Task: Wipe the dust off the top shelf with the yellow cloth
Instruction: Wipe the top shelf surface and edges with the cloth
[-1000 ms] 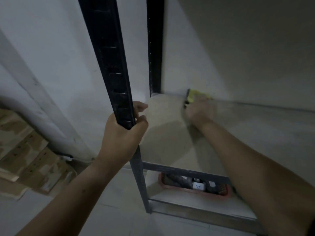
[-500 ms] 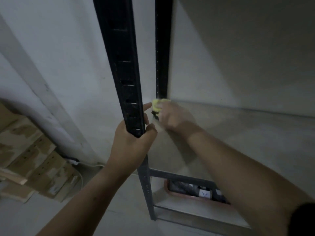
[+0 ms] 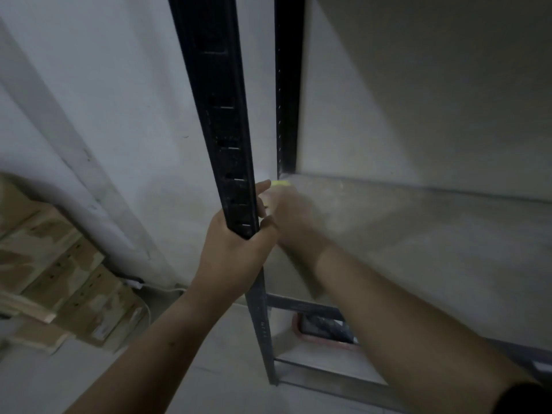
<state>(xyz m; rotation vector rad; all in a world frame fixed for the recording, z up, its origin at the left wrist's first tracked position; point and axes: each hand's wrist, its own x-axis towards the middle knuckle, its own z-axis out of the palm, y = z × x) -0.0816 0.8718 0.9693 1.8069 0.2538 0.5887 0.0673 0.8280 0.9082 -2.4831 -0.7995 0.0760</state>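
The pale top shelf [image 3: 418, 249] runs from the rack's left end to the right under a plain wall. My right hand [image 3: 294, 216], blurred by motion, presses the yellow cloth [image 3: 280, 183] onto the shelf's far left corner; only a yellow edge shows beyond my fingers. Just left of it, my left hand [image 3: 234, 249] is wrapped around the black front post [image 3: 218, 115] of the rack, thumb toward the cloth.
A second black post [image 3: 288, 85] stands at the back left corner. A lower shelf holds a red basket [image 3: 325, 330] of dark items. Wooden boards [image 3: 53, 279] and a white cable [image 3: 140, 285] lie on the floor at left.
My right hand swept the cloth leftward along the back of the shelf into the left corner, next to my left hand. The left hand kept its grip on the post.
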